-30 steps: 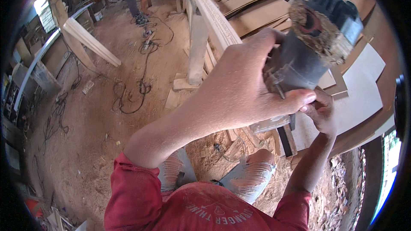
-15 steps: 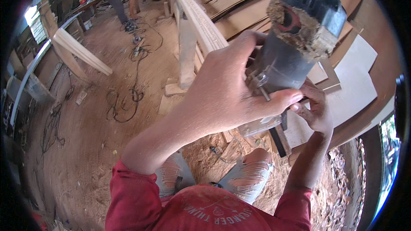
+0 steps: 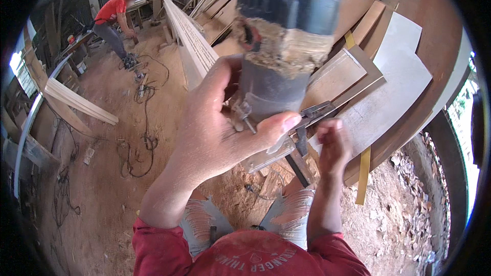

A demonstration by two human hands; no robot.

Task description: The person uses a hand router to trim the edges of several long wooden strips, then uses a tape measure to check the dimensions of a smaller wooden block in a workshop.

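Observation:
A handheld trim router (image 3: 276,84) with a dark body is raised in front of me, its upper part caked with pale sawdust. My left hand (image 3: 220,117) wraps round the body, thumb across the front beside a small metal clamp screw. A flat, see-through base plate (image 3: 271,159) shows under the body. Just right of it sits a dark metal fitting (image 3: 318,112), seemingly on the router or close behind it. My right hand (image 3: 335,145) hovers near that fitting, apart from the router body. Its fingers are curled in and slightly blurred; anything inside them is hidden.
Long pale boards (image 3: 189,36) run away ahead of me. Wood panels and a white sheet (image 3: 391,87) lean at the right, near a yellow strip (image 3: 363,176). Cables (image 3: 148,143) trail over the dusty floor. Another person (image 3: 110,15) in red bends over at far left.
My right hand has come away from the router's side. The router and my left hand appear further left as the view shifts. The far person stands a little more upright.

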